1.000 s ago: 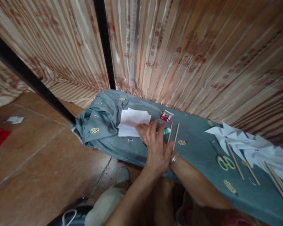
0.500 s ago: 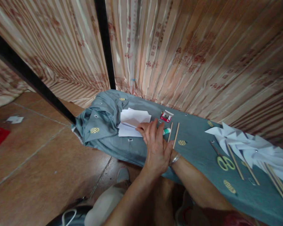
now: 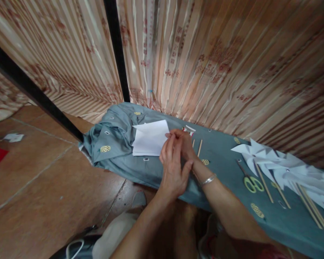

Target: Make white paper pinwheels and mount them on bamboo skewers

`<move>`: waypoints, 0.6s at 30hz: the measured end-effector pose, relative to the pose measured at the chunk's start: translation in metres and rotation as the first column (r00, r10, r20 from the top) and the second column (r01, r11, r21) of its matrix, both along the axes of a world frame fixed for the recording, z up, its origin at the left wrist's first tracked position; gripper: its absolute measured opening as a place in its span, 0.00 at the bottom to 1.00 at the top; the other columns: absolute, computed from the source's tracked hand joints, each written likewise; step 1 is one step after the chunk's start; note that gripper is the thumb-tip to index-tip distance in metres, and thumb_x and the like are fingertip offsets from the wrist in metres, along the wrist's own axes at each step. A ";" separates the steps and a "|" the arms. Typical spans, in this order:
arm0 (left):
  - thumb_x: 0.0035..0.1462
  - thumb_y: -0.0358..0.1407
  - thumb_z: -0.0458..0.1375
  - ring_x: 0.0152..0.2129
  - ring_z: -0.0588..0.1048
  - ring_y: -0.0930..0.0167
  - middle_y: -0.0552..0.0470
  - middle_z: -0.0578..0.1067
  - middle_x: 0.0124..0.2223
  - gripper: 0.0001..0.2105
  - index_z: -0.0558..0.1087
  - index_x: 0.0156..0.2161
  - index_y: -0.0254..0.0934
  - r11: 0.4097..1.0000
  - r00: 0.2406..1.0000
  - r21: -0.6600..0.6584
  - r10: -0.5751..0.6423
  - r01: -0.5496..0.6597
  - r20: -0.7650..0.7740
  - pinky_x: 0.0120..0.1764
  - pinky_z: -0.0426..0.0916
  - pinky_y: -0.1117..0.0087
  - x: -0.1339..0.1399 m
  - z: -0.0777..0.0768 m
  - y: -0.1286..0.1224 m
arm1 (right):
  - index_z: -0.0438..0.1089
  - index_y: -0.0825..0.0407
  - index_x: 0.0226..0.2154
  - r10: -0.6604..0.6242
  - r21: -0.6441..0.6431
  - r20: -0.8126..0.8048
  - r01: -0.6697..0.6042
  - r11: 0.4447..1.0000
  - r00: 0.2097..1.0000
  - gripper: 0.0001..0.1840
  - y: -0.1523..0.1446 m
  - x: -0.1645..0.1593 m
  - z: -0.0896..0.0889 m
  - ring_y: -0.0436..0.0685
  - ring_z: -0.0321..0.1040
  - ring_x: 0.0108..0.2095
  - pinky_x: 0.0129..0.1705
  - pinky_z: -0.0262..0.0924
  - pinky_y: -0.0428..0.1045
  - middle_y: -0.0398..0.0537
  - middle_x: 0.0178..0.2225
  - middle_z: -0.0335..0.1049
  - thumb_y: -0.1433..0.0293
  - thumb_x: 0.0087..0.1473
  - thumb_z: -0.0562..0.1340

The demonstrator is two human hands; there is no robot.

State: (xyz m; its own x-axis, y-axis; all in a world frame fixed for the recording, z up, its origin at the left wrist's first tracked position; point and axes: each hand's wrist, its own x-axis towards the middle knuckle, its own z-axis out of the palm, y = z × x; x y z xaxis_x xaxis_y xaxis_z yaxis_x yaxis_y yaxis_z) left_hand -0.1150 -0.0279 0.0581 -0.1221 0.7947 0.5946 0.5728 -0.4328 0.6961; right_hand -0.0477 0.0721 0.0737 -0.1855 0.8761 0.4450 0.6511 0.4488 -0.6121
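Behind the right hand (image 3: 186, 144), a red box (image 3: 190, 134) and two sticks (image 3: 199, 148) showed partly; scissors (image 3: 248, 177) and pinwheels (image 3: 284, 167) lay well rightward. White paper (image 3: 151, 138) met the right fingertips, their grip unclear, beside the left hand (image 3: 173, 175), thumb spread from its fingers. Blue-grey cloth (image 3: 224, 163) stretched between sticks and scissors.

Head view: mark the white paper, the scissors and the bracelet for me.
White paper (image 3: 150, 139): head view, middle of the top sheet.
Scissors (image 3: 249, 176): head view, where blades meet handles.
Bracelet (image 3: 209, 179): head view, on the visible band.
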 end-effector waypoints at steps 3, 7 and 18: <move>0.64 0.43 0.49 0.63 0.52 0.60 0.36 0.55 0.66 0.26 0.53 0.64 0.36 1.000 1.000 -0.006 0.006 -0.006 -0.020 0.61 0.52 0.52 -0.001 -0.001 0.000 | 0.70 0.55 0.25 -0.065 -0.061 -0.217 0.053 0.997 0.974 0.20 0.016 0.028 0.011 0.47 0.61 0.19 0.21 0.58 0.43 0.38 0.18 0.66 0.56 0.57 0.58; 0.63 0.41 0.51 0.63 0.52 0.59 0.36 0.55 0.66 0.28 0.51 0.65 0.37 1.000 0.999 -0.003 -0.006 0.006 -0.044 0.61 0.51 0.52 0.001 -0.003 0.002 | 0.72 0.54 0.26 -0.194 0.062 -0.413 0.240 0.969 0.890 0.13 -0.008 0.092 0.043 0.50 0.65 0.23 0.25 0.60 0.45 0.40 0.22 0.70 0.60 0.49 0.66; 0.56 0.37 0.58 0.64 0.52 0.56 0.34 0.55 0.66 0.37 0.46 0.66 0.34 0.977 0.943 -0.087 -0.210 0.194 -0.258 0.60 0.52 0.51 0.044 -0.021 -0.006 | 0.73 0.53 0.42 -0.151 0.327 0.405 0.012 0.945 0.902 0.12 -0.125 0.180 -0.011 0.61 0.73 0.42 0.47 0.69 0.57 0.55 0.40 0.77 0.74 0.60 0.56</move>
